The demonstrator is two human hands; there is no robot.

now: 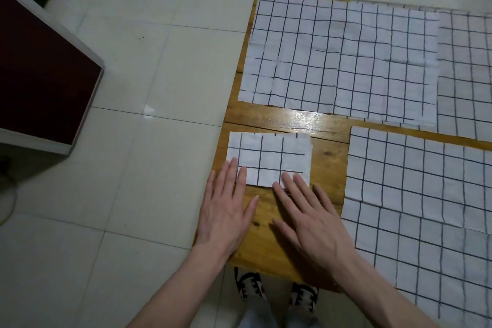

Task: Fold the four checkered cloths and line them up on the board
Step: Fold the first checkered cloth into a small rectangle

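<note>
Both hands, left (225, 217) and right (308, 218), are pressing open, flat fingers (288, 181) onto the small folded white black-checked cloth (269, 158) at the wooden worktop's (306, 120) near-left corner, likely finishing the first fold; next comes taking up the flat checkered cloth (415, 194) lying to the right.

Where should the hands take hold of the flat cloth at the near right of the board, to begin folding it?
Probably at the near right cloth left edge, coming from the left: that edge lies free on the bare board, beside the right hand. Pinch two points along it and carry it rightward. Its right side runs out of view.
</note>
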